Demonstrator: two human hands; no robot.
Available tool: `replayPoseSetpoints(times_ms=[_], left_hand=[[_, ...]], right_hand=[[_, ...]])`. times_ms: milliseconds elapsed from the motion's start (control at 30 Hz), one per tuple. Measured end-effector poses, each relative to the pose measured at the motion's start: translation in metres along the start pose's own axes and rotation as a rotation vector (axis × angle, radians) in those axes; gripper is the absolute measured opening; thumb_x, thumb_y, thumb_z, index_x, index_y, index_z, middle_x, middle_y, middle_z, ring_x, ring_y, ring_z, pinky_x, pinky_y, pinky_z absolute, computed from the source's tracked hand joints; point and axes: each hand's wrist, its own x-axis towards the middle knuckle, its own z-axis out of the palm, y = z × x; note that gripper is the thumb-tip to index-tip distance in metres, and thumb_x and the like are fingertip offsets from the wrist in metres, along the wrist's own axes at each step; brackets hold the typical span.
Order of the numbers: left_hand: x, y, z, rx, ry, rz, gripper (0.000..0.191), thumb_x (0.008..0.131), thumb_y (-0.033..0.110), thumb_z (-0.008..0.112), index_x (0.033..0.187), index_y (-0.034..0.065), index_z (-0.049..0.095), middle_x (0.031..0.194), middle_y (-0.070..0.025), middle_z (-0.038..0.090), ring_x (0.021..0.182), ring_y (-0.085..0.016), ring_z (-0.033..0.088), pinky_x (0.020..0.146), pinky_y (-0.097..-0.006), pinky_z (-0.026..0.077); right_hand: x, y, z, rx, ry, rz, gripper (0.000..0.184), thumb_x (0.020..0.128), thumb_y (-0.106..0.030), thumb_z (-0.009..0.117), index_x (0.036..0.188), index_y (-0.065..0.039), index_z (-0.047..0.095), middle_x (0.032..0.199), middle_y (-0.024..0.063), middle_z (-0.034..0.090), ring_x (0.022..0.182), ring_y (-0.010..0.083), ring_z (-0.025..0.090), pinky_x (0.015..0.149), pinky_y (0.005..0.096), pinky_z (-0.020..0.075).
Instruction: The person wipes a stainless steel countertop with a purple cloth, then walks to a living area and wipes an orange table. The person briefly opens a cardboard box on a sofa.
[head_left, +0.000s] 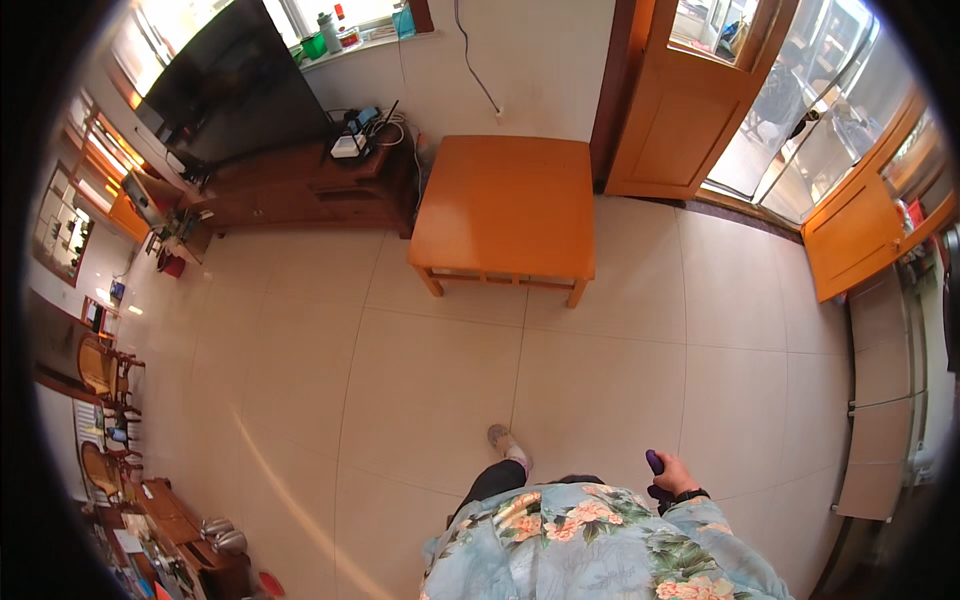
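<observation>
My right hand (675, 476), with a dark band at the wrist, is closed around a dark purple object (655, 462) beside my floral top. Part of that object shows above the fist and part below; what it is I cannot tell. My left hand is out of view. Before me, across the tiled floor (435, 360), stands an orange-brown wooden table (510, 202) with a bare top. One foot in a light shoe (498, 435) is stepped forward on the tiles.
Left of the table, a dark wooden TV cabinet (292, 187) carries a large television (232, 82) and a white router (348, 146). Open wooden doors (682, 112) stand at the back right, with a person (784, 82) beyond. Chairs (97, 367) and a potted plant (176, 232) are at the left.
</observation>
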Motion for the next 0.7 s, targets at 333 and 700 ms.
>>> replayPoseSetpoints(times_ms=[333, 700], left_hand=[[0.080, 0.016, -0.105, 0.090, -0.045, 0.020, 0.045, 0.088, 0.048, 0.054, 0.101, 0.0077, 0.071, 0.101, -0.0186, 0.070, 0.098, -0.037, 0.067, 0.079, -0.0489, 0.053], [0.091, 0.121, -0.247, 0.277, -0.224, 0.017, 0.046, 0.089, 0.047, 0.048, 0.107, 0.0104, 0.070, 0.107, -0.0181, 0.069, 0.102, -0.037, 0.065, 0.081, -0.0494, 0.052]], right_hand=[[0.064, -0.046, 0.006, 0.080, -0.059, 0.139, 0.074, 0.062, -0.011, 0.074, 0.133, -0.011, 0.054, 0.123, 0.0187, 0.058, 0.118, 0.0361, 0.054, 0.102, 0.0418, 0.0451], [0.293, -0.095, -0.113, 0.098, -0.019, 0.179, 0.067, 0.065, -0.003, 0.069, 0.130, -0.009, 0.054, 0.119, 0.0209, 0.057, 0.111, 0.0401, 0.055, 0.097, 0.0440, 0.0471]])
